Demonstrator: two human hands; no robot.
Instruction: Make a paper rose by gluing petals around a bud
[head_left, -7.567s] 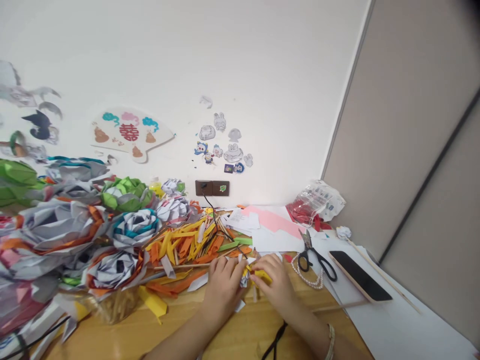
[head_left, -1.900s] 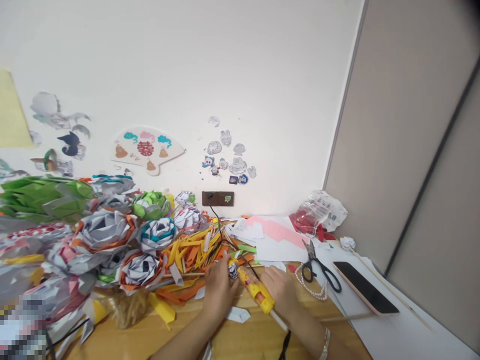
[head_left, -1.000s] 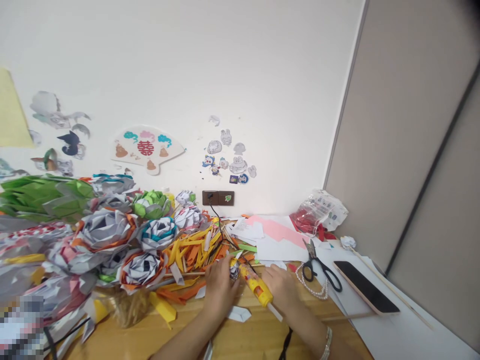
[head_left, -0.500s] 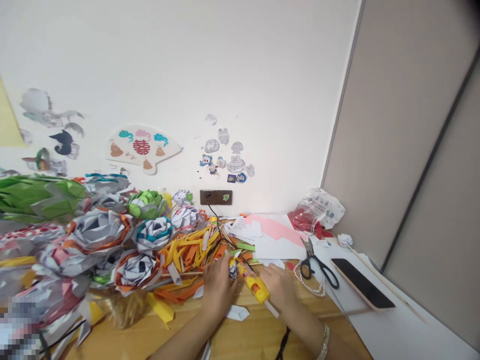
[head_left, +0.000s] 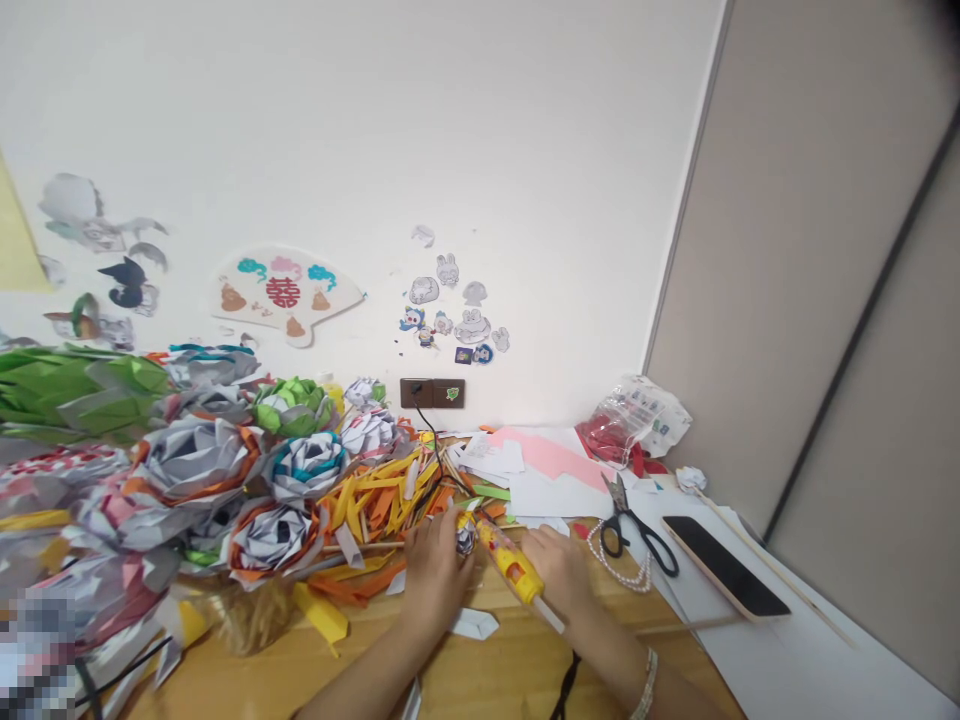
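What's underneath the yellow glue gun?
The wooden table shows below and around the glue gun, between the left hand and right hand. Whatever lies directly beneath its body is covered by the gun itself; the handle is hidden too.

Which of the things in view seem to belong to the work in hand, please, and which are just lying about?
Likely in use:
glue gun, in the right hand
small paper piece, in the left hand

Apparently just lying about:
scissors, untouched
phone
bead string
plastic bag
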